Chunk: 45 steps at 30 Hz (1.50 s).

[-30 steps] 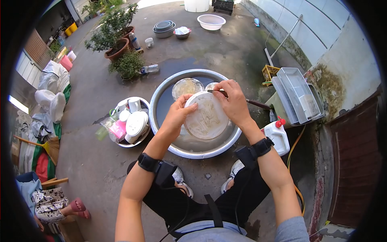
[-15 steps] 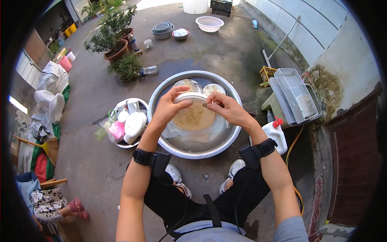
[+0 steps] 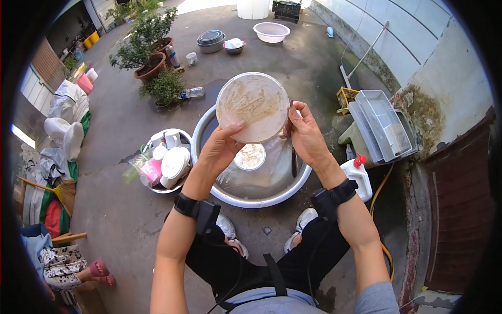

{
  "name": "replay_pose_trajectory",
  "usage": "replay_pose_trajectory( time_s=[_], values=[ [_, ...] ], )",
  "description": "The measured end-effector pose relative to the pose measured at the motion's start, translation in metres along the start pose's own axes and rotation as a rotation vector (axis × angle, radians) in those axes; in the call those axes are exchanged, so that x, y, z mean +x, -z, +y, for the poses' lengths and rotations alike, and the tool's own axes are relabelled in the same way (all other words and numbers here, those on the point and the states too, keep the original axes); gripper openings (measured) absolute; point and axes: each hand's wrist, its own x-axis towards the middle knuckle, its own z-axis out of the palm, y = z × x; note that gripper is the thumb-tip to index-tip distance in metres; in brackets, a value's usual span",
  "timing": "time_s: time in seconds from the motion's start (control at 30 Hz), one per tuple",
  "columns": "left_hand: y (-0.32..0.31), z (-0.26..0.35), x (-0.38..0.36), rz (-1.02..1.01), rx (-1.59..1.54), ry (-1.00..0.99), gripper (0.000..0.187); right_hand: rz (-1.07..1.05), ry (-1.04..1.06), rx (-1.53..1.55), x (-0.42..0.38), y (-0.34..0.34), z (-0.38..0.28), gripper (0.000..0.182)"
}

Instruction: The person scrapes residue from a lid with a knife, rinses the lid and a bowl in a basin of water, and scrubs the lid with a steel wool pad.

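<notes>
Dirty round lid [image 3: 252,108] up over the basin's [image 3: 251,202] far edge, left hand [image 3: 219,149] pinching its rim, right hand [image 3: 308,137] gripping a dark-handled knife [image 3: 293,161]; scraping looks underway, and the residue calls for the blade laid flat.

The round disc [image 3: 252,107] hides a far part of the rim of the big metal basin [image 3: 256,203]. Behind this disc, some fingers of the left hand [image 3: 219,149] cannot be seen. The right hand [image 3: 309,140] covers part of the dark tool [image 3: 294,163], so its full shape is not clear. In the small basin [image 3: 166,190], the lower things are hidden under the upper ones. The white tub [image 3: 254,8] is cut by the top edge. The other person [image 3: 65,267] is visible only partly.
</notes>
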Motion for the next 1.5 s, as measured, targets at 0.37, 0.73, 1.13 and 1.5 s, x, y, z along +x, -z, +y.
replay_pose_trajectory(
  time_s=[0.37,0.73,1.13,1.5],
  values=[
    [-0.009,-0.008,0.003,0.061,-0.059,-0.075,0.046,0.212,0.174,-0.577,0.001,-0.007,-0.003,0.015],
    [-0.001,0.005,-0.006,0.158,0.144,-0.080,0.042,0.147,0.656,-1.310,-0.009,-0.011,-0.026,0.009],
    [0.000,0.009,-0.005,0.155,0.191,-0.133,0.048,0.160,0.702,-1.450,-0.013,-0.017,-0.030,0.006],
    [0.005,0.009,-0.005,0.208,0.171,-0.123,0.049,0.029,0.809,-1.602,-0.016,-0.018,-0.034,0.005]
  ],
)
